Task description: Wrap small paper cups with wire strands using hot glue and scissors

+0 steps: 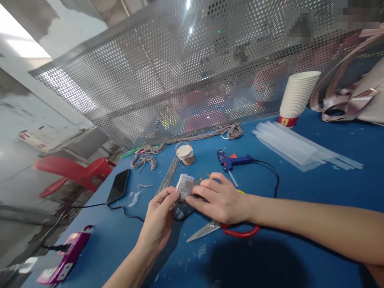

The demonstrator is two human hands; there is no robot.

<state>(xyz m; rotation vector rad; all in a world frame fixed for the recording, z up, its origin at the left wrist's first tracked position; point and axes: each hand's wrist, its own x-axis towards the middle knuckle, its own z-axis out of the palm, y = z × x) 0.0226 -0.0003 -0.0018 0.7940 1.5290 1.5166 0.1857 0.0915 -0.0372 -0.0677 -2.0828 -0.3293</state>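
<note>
A small white-and-grey folded piece (185, 185), perhaps paper or cloth, is held up at the middle of the table. My left hand (159, 218) pinches its left lower edge between thumb and fingers. My right hand (220, 200) closes on its right side, the fingertips partly hiding it. Under my right hand lie scissors with red handles (242, 233), blades pointing left. Thin grey wires (168, 175) lie just beyond my left hand. A small round basket with a white top (188, 161) stands behind the piece. Right of it rests a blue glue gun (238, 160).
A phone (119, 186) and a purple power strip (72, 254) are on the left. Grey cord bundles (144, 160) lie near the perforated metal screen (168, 80). Clear plastic strips (294, 150), stacked paper cups (300, 94) and a pink bag (363, 92) occupy the right.
</note>
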